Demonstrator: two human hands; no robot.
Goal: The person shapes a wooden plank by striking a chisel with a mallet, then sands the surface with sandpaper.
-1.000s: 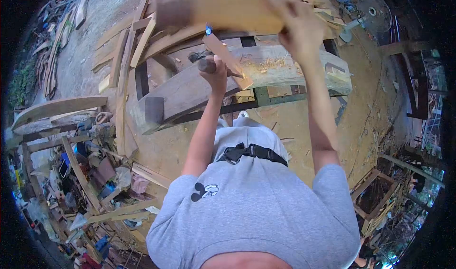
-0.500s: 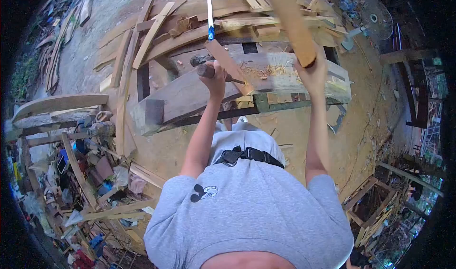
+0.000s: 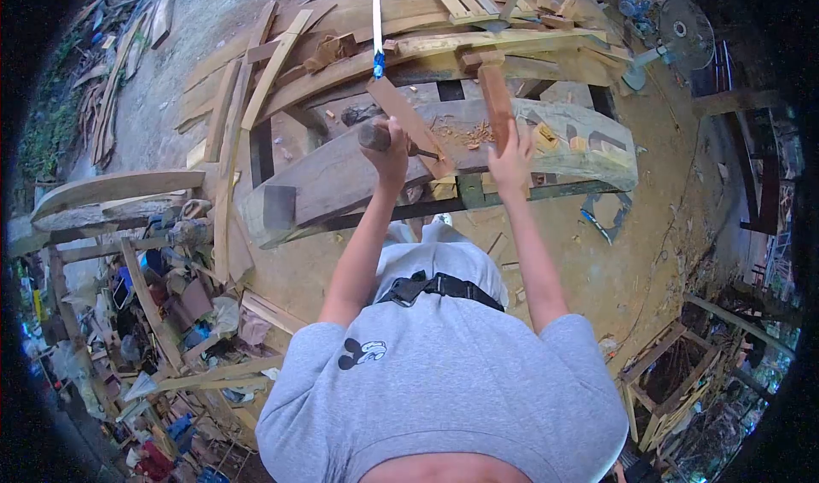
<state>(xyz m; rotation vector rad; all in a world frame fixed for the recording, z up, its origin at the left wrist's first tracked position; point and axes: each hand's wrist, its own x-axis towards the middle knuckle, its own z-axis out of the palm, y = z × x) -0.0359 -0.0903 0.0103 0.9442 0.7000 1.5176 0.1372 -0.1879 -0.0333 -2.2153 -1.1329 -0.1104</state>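
Observation:
My left hand [image 3: 392,160] is closed round a chisel [image 3: 373,136] with a thick dark handle. Its thin metal end points right, to the lower end of a brown plank [image 3: 403,112]. That plank lies slantwise across a heavy timber beam [image 3: 328,176]. In my right hand [image 3: 511,169] is the near end of a long reddish-brown wooden block [image 3: 495,101], held over the beam to the right of the plank. Some of the grip on the block is hidden. Wood shavings [image 3: 465,133] lie between the plank and the block.
Long boards [image 3: 384,61] are stacked behind the beam. A white strip with blue wrapping [image 3: 379,63] stands above the plank. To the left is a cluttered rack [image 3: 149,299]; a fan [image 3: 680,31] stands at far right. A wooden frame [image 3: 670,368] sits lower right.
My right hand has swung the wooden block down and to the left, from raised near the camera to low over the beam. My left hand and the chisel have hardly moved.

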